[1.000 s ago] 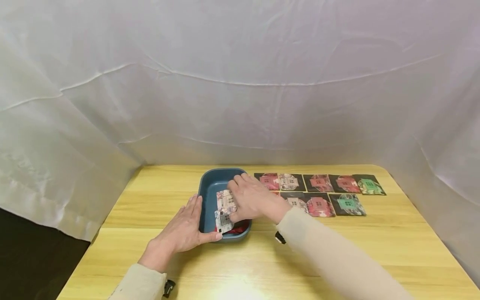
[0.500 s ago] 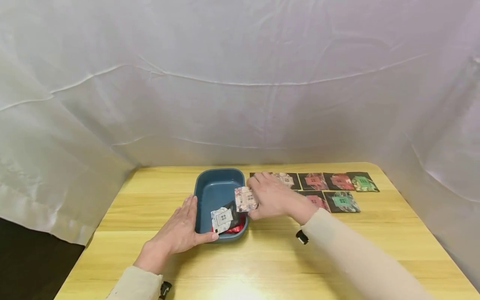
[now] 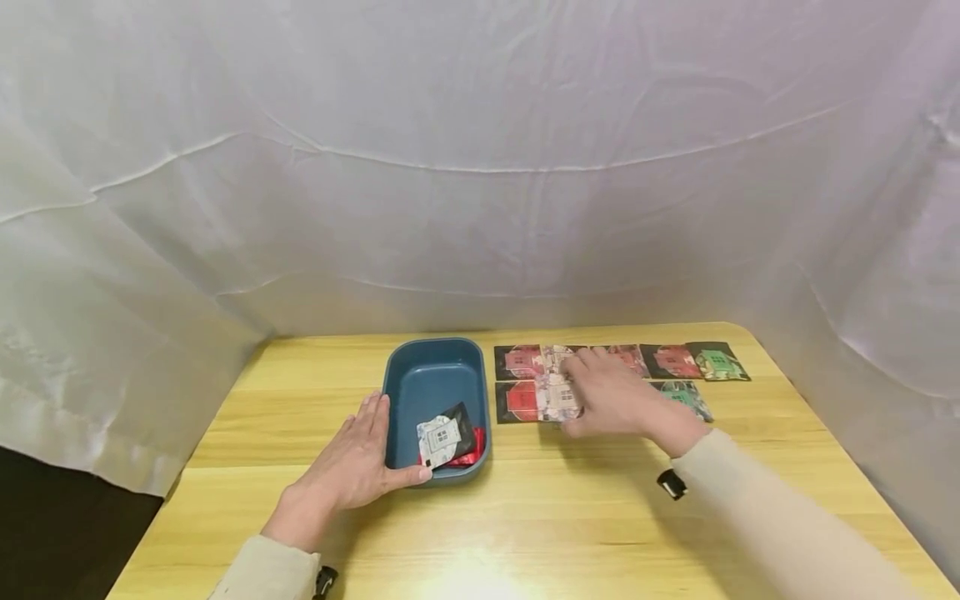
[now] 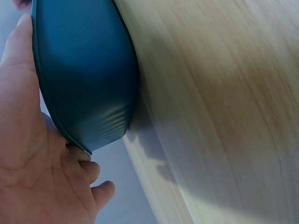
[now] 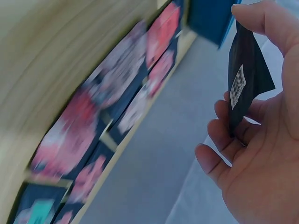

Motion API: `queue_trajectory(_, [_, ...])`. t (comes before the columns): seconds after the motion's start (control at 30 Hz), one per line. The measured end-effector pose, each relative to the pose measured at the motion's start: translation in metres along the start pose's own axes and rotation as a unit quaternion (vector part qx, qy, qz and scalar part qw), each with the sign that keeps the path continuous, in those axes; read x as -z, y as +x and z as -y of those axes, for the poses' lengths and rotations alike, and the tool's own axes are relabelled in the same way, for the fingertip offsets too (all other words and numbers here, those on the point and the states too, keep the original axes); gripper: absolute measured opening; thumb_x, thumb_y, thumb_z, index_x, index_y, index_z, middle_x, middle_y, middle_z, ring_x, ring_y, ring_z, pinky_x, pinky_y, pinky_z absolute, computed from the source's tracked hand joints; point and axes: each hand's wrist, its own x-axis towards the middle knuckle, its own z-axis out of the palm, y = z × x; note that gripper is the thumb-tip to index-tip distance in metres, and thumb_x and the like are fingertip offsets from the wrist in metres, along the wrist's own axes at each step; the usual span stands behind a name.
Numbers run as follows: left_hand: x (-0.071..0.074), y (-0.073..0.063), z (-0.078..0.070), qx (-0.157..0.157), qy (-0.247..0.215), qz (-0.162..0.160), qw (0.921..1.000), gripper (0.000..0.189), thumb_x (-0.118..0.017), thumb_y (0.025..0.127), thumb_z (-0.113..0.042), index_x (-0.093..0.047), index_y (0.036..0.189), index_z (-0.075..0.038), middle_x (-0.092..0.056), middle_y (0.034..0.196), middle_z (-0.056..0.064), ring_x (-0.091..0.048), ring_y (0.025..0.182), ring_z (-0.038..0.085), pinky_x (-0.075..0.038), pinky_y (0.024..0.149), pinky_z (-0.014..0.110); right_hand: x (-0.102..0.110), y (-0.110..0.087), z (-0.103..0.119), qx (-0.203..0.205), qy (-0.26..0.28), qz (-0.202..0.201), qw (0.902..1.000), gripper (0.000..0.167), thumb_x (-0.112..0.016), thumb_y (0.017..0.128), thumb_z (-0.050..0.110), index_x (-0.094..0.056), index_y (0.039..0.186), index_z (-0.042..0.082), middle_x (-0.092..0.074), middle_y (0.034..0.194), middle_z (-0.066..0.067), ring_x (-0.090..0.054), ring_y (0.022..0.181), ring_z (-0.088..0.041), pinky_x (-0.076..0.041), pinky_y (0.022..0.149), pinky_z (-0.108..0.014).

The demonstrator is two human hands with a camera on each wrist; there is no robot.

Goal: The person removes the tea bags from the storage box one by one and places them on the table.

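My right hand [image 3: 611, 392] pinches a small flat sachet [image 3: 553, 400] with a pale floral print, above the laid-out sachets. In the right wrist view, its black back with a barcode [image 5: 238, 86] faces the camera between thumb and fingers. My left hand [image 3: 348, 454] rests along the left side of a blue rectangular tub [image 3: 435, 343], fingers straight and thumb at the front rim. Inside the tub lie a black-and-white sachet [image 3: 442, 437] and something shiny red [image 3: 474, 450] partly under it. The left wrist view shows the palm beside the tub's outer wall [image 4: 88, 70].
Right of the tub, sachets lie in two rows on the wooden table [image 3: 480, 533]. A red one [image 3: 519, 402] is at the front row's left end, green ones [image 3: 718, 363] at the right. My right hand covers part of both rows. A pale curtain [image 3: 480, 233] hangs behind.
My right hand has lifted the floral sachet out of the tub and carried it right, over the sachet rows. The left hand stays at the tub.
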Motion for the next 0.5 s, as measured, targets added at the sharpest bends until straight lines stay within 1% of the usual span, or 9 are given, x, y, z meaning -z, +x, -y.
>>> queue_trajectory(0.13, [0.000,0.000,0.000,-0.005,0.011,-0.005,0.9999,0.141,-0.057,0.079,-0.093,-0.014,0.164,0.010,-0.011,0.174,0.029,-0.014,0.162,0.043,-0.020,0.131,0.058,0.001,-0.021,-0.024,-0.023,-0.001,-0.009,0.9997,0.078,-0.085,0.076,0.053,-0.060,0.130,0.003,-0.060,0.112,-0.008,-0.054,0.104,-0.027,-0.051,0.094,-0.051])
queue_trajectory(0.17, [-0.001,0.001,0.000,-0.007,0.011,-0.006,0.9999,0.141,-0.057,0.079,-0.093,-0.014,0.164,0.010,-0.011,0.174,0.029,-0.014,0.162,0.043,-0.020,0.131,0.058,0.001,-0.026,-0.031,-0.028,-0.004,-0.011,0.9996,0.079,-0.086,0.076,0.053,-0.060,0.130,0.002,-0.061,0.114,-0.010,-0.056,0.107,-0.030,-0.051,0.097,-0.054])
queue_trajectory(0.23, [-0.001,0.001,0.000,-0.010,0.012,-0.008,0.9998,0.141,-0.057,0.079,-0.093,-0.014,0.164,0.010,-0.012,0.174,0.030,-0.014,0.162,0.043,-0.021,0.131,0.059,0.001,-0.037,-0.043,-0.036,-0.011,-0.008,0.9993,0.083,-0.086,0.075,0.051,-0.059,0.133,-0.001,-0.063,0.124,-0.018,-0.059,0.116,-0.038,-0.050,0.105,-0.061])
queue_trajectory(0.3, [-0.002,0.001,0.000,-0.011,0.008,-0.010,0.9999,0.140,-0.058,0.080,-0.092,-0.014,0.164,0.010,-0.012,0.173,0.030,-0.015,0.162,0.044,-0.021,0.131,0.059,0.003,-0.047,-0.056,-0.044,-0.019,-0.002,0.9988,0.082,-0.086,0.074,0.050,-0.059,0.132,-0.002,-0.064,0.121,-0.019,-0.059,0.117,-0.040,-0.049,0.105,-0.063])
queue_trajectory(0.4, [-0.002,0.000,0.000,-0.009,0.003,-0.010,0.9999,0.139,-0.061,0.080,-0.090,-0.013,0.164,0.010,-0.014,0.173,0.030,-0.015,0.162,0.044,-0.022,0.131,0.060,0.007,-0.061,-0.074,-0.060,-0.026,0.008,0.9978,0.083,-0.087,0.074,0.049,-0.059,0.132,-0.003,-0.064,0.124,-0.022,-0.058,0.121,-0.044,-0.048,0.107,-0.067])
queue_trajectory(0.43, [-0.002,0.000,0.001,-0.008,0.002,-0.011,0.9999,0.139,-0.061,0.080,-0.090,-0.013,0.164,0.010,-0.014,0.173,0.030,-0.016,0.162,0.044,-0.022,0.130,0.060,0.009,-0.066,-0.080,-0.066,-0.028,0.010,0.9974,0.084,-0.087,0.073,0.048,-0.059,0.132,-0.003,-0.064,0.125,-0.022,-0.058,0.120,-0.044,-0.048,0.106,-0.066])
queue_trajectory(0.47, [-0.002,0.000,0.001,-0.007,0.001,-0.011,0.9999,0.139,-0.061,0.080,-0.090,-0.013,0.164,0.010,-0.014,0.173,0.030,-0.016,0.162,0.044,-0.022,0.130,0.059,0.011,-0.069,-0.086,-0.070,-0.031,0.010,0.9970,0.085,-0.088,0.072,0.049,-0.059,0.132,-0.003,-0.064,0.122,-0.021,-0.059,0.116,-0.042,-0.049,0.104,-0.065])
queue_trajectory(0.5, [-0.002,0.000,0.002,-0.007,0.001,-0.010,0.9999,0.140,-0.060,0.080,-0.090,-0.013,0.164,0.011,-0.014,0.173,0.030,-0.016,0.162,0.044,-0.022,0.130,0.060,0.013,-0.073,-0.092,-0.078,-0.033,0.014,0.9963,0.088,-0.088,0.071,0.049,-0.058,0.136,-0.003,-0.064,0.123,-0.020,-0.059,0.114,-0.041,-0.050,0.102,-0.065])
